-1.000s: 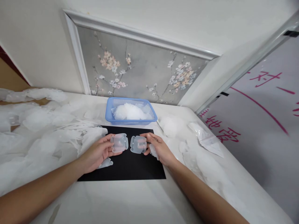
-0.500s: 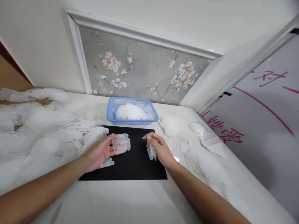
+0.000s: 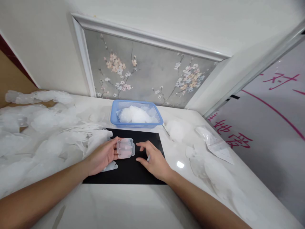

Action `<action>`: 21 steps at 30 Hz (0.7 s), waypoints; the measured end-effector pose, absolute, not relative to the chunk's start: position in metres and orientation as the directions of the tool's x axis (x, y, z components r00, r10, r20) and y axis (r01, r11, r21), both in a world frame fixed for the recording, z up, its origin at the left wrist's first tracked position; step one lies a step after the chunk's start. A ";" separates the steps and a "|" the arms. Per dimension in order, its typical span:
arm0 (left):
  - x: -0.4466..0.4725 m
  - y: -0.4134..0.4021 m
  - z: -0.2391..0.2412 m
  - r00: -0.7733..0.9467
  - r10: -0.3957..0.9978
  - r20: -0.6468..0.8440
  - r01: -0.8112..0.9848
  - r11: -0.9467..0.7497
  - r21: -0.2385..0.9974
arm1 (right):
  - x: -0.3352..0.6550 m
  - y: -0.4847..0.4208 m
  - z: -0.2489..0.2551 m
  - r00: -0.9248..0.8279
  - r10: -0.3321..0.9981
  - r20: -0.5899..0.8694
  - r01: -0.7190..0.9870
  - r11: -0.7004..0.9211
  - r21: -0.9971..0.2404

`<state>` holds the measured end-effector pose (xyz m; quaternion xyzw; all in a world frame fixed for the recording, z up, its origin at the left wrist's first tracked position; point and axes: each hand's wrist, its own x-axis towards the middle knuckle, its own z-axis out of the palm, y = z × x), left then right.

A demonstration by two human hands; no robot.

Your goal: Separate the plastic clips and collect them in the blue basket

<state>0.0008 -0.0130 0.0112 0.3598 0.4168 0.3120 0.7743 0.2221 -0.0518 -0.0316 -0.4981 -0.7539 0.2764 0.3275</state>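
My left hand (image 3: 101, 156) holds a translucent, rounded plastic piece (image 3: 125, 148) by its left edge, just above the black mat (image 3: 133, 173). A second clear piece (image 3: 110, 166) lies on the mat under that hand. My right hand (image 3: 152, 159) hovers over the mat close to the right of the held piece. Its thumb and forefinger reach out to the left. A sliver of another clear plastic piece (image 3: 148, 157) shows tucked under its other fingers.
A blue basket (image 3: 114, 115) heaped with clear plastic pieces stands behind the mat, against the flowered wall panel. Piles of clear plastic cover the table on the left (image 3: 47, 133). More pieces and a plastic bag (image 3: 214, 143) lie on the right. A board with red writing leans at the right.
My right hand pulled its piece away from the left one, turned it under the palm, then came back left towards the piece in my left hand. My left hand barely moved.
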 end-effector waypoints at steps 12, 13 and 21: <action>-0.002 -0.015 0.013 0.495 0.774 -0.396 -0.098 0.503 0.859 | 0.222 -0.053 -0.034 -0.344 0.900 0.266 0.602 0.429 -0.674; -0.002 -0.016 0.013 0.502 0.769 -0.397 -0.093 0.504 0.859 | 0.221 -0.053 -0.034 -0.351 0.894 0.277 0.599 0.442 -0.668; -0.002 -0.019 0.019 0.442 0.842 -0.309 0.076 0.309 0.948 | 0.218 -0.053 -0.024 -0.188 0.953 0.236 0.297 0.284 -0.912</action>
